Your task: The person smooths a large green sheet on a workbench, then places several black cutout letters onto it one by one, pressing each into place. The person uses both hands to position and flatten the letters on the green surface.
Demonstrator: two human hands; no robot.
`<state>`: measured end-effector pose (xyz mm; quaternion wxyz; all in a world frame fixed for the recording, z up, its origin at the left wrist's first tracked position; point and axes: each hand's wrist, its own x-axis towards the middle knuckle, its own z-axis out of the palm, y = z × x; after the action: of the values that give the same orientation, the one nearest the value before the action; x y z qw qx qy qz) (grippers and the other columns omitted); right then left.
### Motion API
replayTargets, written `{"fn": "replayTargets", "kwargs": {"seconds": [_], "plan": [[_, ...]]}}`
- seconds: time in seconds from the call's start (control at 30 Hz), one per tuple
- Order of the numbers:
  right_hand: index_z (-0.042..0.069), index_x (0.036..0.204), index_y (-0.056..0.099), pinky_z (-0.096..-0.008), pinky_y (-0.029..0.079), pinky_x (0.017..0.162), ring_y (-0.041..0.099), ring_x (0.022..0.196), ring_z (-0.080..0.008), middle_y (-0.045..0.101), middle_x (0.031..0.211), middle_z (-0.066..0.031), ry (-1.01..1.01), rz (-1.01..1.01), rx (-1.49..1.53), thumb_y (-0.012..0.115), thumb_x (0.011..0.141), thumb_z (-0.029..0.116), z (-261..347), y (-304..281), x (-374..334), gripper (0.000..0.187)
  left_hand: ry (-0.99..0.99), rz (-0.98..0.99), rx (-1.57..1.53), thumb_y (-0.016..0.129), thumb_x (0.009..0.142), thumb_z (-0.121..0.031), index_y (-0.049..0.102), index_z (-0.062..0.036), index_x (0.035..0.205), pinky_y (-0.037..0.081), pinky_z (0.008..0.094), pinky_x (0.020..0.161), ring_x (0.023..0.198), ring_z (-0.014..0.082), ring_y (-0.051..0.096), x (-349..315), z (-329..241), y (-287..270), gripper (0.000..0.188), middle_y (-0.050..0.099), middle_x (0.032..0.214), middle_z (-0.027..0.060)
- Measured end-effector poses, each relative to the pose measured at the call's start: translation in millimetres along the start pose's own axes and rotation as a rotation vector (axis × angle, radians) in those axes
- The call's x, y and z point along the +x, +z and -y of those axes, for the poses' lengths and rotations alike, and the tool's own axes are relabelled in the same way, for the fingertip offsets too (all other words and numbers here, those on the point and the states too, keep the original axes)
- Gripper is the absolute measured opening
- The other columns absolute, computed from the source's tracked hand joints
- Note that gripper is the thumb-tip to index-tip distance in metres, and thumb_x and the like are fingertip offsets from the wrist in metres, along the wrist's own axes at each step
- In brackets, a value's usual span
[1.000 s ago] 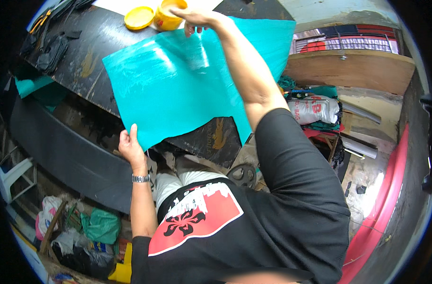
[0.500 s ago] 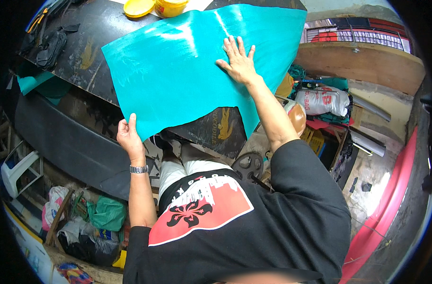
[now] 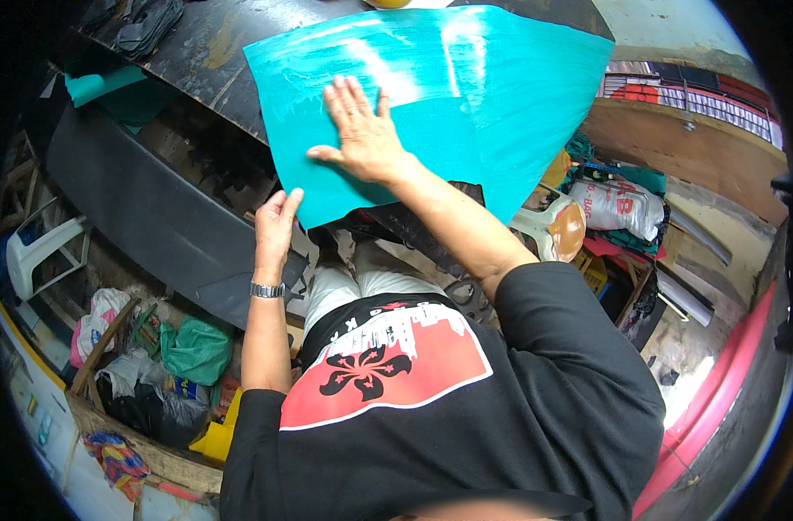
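Observation:
A large teal sheet (image 3: pixel 518 104), leather-like and shiny in patches, lies across a black table (image 3: pixel 214 52) and hangs over its near edge. My right hand (image 3: pixel 361 135) rests on the left half of the sheet, palm down, its fingers spread and the thumb stretched to the left. At the sheet's near left corner, my left hand (image 3: pixel 279 221) pinches the edge between thumb and fingers. A wet-looking gloss with whitish streaks runs along the far part of the sheet.
Dark folded pieces (image 3: pixel 149 26) lie at the table's far left. A long black curved panel (image 3: pixel 144 208) stands left of me. A white plastic chair (image 3: pixel 45 252), a green bag (image 3: pixel 195 349) and a white sack (image 3: pixel 618 208) are around, with a brown-seated stool (image 3: pixel 565 230) at right.
My right hand has swept left across the sheet, from its middle to its left half. My left hand keeps its pinch at the corner. The whole view has shifted.

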<state>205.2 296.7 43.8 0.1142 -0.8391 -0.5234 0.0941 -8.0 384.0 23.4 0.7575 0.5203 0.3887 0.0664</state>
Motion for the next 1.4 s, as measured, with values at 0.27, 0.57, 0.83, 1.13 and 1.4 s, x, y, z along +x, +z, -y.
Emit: {"fn": "replayTargets", "kwargs": {"seconds": [0.27, 0.57, 0.83, 1.13, 1.4], "plan": [[0.001, 0.154, 0.026, -0.0672, -0.002, 0.115, 0.011, 0.152, -0.0349, 0.019, 0.162, -0.0213, -0.090, -0.043, 0.186, 0.040, 0.088, 0.077, 66, 15, 32, 0.102, -0.009, -0.031, 0.128, 0.069, 0.095, -0.024, 0.068, -0.0029, 0.082, 0.040, 0.0223, 0.062, 0.067, 0.0027, 0.046, -15, 11, 0, 0.025, 0.057, 0.072, -0.0067], [0.018, 0.151, 0.038, -0.0669, 0.000, 0.115, 0.025, 0.149, -0.0263, 0.035, 0.158, -0.0104, 0.308, -0.130, -0.031, 0.024, 0.105, 0.052, -99, -75, -50, 0.059, 0.080, -0.088, 0.027, 0.067, 0.096, -0.025, 0.067, -0.0098, 0.081, 0.042, 0.0223, 0.066, 0.071, 0.0023, 0.052, 5, 8, -1, 0.021, 0.061, 0.080, -0.0074], [0.006, 0.158, 0.014, -0.0648, -0.001, 0.118, 0.009, 0.153, -0.0277, 0.011, 0.165, -0.0140, 0.330, -0.012, -0.187, 0.037, 0.091, 0.074, -97, -26, -69, 0.099, 0.081, -0.163, 0.052, 0.066, 0.097, -0.022, 0.055, -0.0053, 0.071, 0.028, 0.0246, 0.056, 0.065, 0.0030, 0.033, 3, 16, 12, 0.033, 0.043, 0.070, -0.0100], [0.009, 0.156, 0.026, -0.0671, 0.002, 0.116, 0.017, 0.151, -0.0346, 0.024, 0.161, -0.0198, -0.114, -0.027, 0.145, 0.044, 0.089, 0.073, 56, 13, -13, 0.094, 0.183, -0.215, 0.300, 0.064, 0.097, -0.022, 0.054, 0.0021, 0.076, 0.036, 0.0310, 0.058, 0.066, 0.0092, 0.039, -6, 34, 6, 0.033, 0.045, 0.066, 0.0002], [0.015, 0.145, 0.048, -0.0404, 0.048, 0.100, 0.061, 0.119, -0.0286, 0.050, 0.147, -0.0131, 0.002, -0.129, 0.718, 0.063, 0.094, 0.044, 13, -102, 48, 0.061, 0.181, -0.184, 0.174, 0.066, 0.097, -0.024, 0.050, 0.0004, 0.074, 0.034, 0.0285, 0.057, 0.066, 0.0081, 0.034, -3, 28, 7, 0.037, 0.038, 0.066, -0.0027]]}}
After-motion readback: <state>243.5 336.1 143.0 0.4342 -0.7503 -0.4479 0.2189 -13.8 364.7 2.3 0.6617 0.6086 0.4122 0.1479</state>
